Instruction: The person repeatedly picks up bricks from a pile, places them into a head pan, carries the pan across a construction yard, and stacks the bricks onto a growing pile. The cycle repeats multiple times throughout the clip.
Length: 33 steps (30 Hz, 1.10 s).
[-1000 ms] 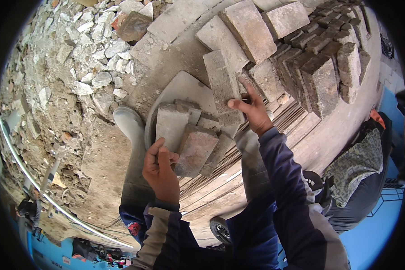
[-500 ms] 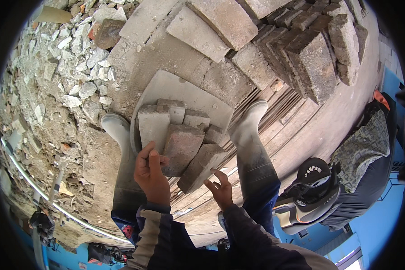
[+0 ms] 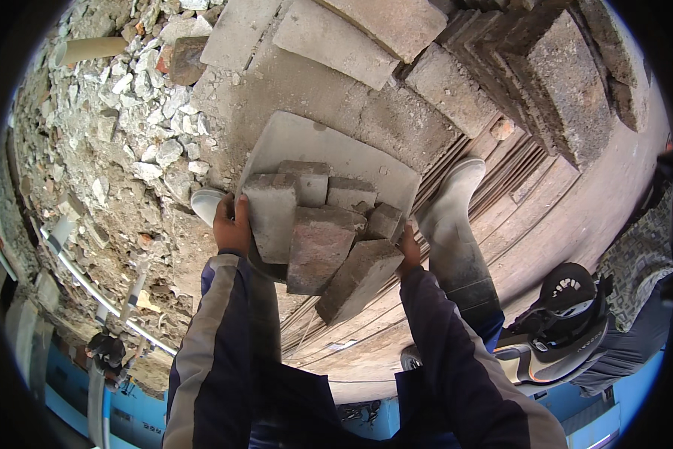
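Observation:
A shallow grey pan (image 3: pixel 329 142) with a curved rim lies between my boots, loaded with several concrete paving blocks. A flat grey block (image 3: pixel 270 217) leans at the pan's left side, a reddish-brown block (image 3: pixel 319 251) is in the middle, and a long block (image 3: pixel 360 277) tilts at the near right. My left hand (image 3: pixel 232 228) closes on the pan's left edge, thumb up beside the flat block. At the right edge, my right hand (image 3: pixel 409 248) grips the rim, its fingers partly hidden.
White rubble (image 3: pixel 153 150) and a pipe piece (image 3: pixel 93 50) lie to the left. Stacked blocks (image 3: pixel 553 82) rise at the far right, beside thin rods (image 3: pixel 512 176). My boots (image 3: pixel 456 217) flank the pan. A motorcycle (image 3: pixel 561 329) stands at the right.
Both hands have moved from above the near blocks outward to the pan's two side edges. The view has shifted, so the pan sits further right in it.

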Motion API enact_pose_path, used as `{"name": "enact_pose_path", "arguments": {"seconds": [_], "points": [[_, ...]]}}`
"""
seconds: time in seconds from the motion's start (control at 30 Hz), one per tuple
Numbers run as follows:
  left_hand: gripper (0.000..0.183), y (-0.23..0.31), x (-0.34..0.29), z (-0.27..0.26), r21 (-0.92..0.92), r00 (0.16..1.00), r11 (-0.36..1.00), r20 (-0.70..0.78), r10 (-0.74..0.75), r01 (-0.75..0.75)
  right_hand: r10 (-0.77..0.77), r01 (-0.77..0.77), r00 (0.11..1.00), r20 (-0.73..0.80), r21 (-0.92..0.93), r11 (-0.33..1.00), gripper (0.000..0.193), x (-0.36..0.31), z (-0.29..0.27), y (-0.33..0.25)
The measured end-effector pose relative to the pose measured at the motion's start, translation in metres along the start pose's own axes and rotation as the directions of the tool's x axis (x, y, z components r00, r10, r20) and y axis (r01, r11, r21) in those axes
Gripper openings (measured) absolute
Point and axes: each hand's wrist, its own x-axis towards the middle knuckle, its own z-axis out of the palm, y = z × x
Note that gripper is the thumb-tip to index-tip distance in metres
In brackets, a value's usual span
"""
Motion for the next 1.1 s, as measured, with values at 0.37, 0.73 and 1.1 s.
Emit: {"name": "enact_pose_path", "arguments": {"seconds": [0.37, 0.73, 1.1], "points": [[0.055, -0.022, 0.024, 0.02, 0.089, 0.996, 0.992, -0.022, -0.087, 0.089, -0.064, 0.074, 0.993, 0.102, -0.101, 0.992, 0.1, 0.078, -0.013, 0.06], [0.062, -0.021, 0.019, 0.01, -0.089, 0.96, 0.956, 0.065, -0.273, 0.278, -0.171, 0.104, 0.953, 0.249, 0.258, 0.961, 0.067, 0.019, 0.015, 0.021], [0.051, 0.095, -0.121, -0.067, -0.354, 0.963, 0.9, 0.01, -0.269, 0.256, -0.489, 0.509, 0.847, 0.208, -0.052, 0.859, 0.045, -0.199, -0.047, -0.113]]}}
